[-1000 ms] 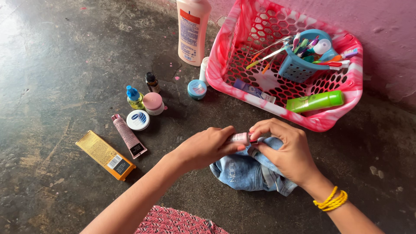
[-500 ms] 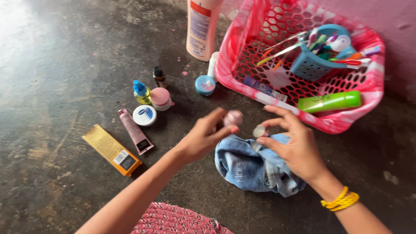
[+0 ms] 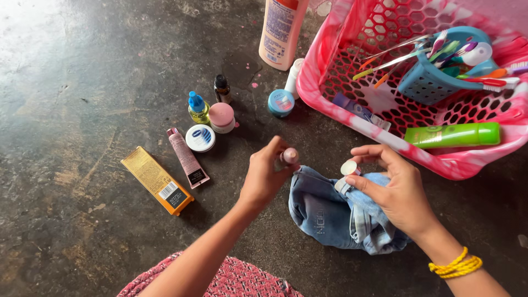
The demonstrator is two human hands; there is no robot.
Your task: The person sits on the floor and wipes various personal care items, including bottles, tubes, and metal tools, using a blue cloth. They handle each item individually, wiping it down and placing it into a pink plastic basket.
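Note:
My left hand (image 3: 265,177) holds a small pale pink bottle (image 3: 289,156) upright above the dark floor. My right hand (image 3: 395,190) pinches the bottle's small round cap (image 3: 348,168) between thumb and fingers and also grips a bunched blue denim cloth (image 3: 330,214) that rests on the floor under it. Bottle and cap are apart, about a hand's width from each other. A yellow band (image 3: 455,266) circles my right wrist.
A pink plastic basket (image 3: 385,135) at upper right holds a blue cup of toothbrushes (image 3: 434,77) and a green tube (image 3: 454,135). To the left stand a tall peach lotion bottle (image 3: 281,30), small jars (image 3: 221,117), a dropper bottle (image 3: 221,88), a pink tube (image 3: 187,158) and an orange box (image 3: 158,180).
The cap came off the pink bottle. My hands moved apart, the left lifting the bottle upright, the right keeping the cap and cloth. The view shifted left.

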